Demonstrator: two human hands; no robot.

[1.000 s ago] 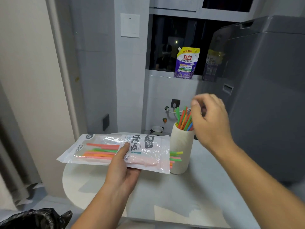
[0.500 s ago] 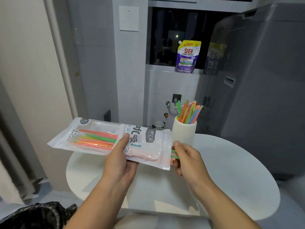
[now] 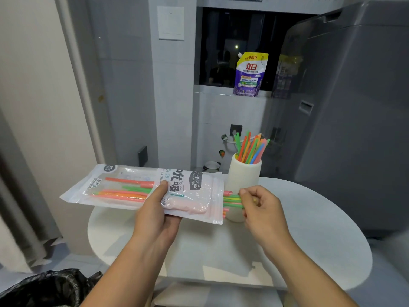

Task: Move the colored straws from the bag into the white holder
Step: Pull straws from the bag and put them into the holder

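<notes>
My left hand (image 3: 156, 214) holds a clear plastic straw bag (image 3: 130, 187) level above the round white table (image 3: 321, 235), thumb on top near its middle. Pink, orange and green straws lie inside the bag. Several straw ends (image 3: 231, 201) stick out of its open right end, and my right hand (image 3: 262, 209) pinches the green and yellow ones there. Just behind stands the white holder (image 3: 243, 176), upright, with several colored straws (image 3: 251, 148) fanned out of its top.
A grey washing machine (image 3: 354, 120) rises on the right behind the table. A purple detergent pouch (image 3: 250, 74) stands on the window ledge. A black bin bag (image 3: 44, 289) sits at the lower left, with a curtain along the left edge.
My right hand came down from above the holder to the bag's open end and closed on the protruding straws. The bag has lifted slightly and shifted left.
</notes>
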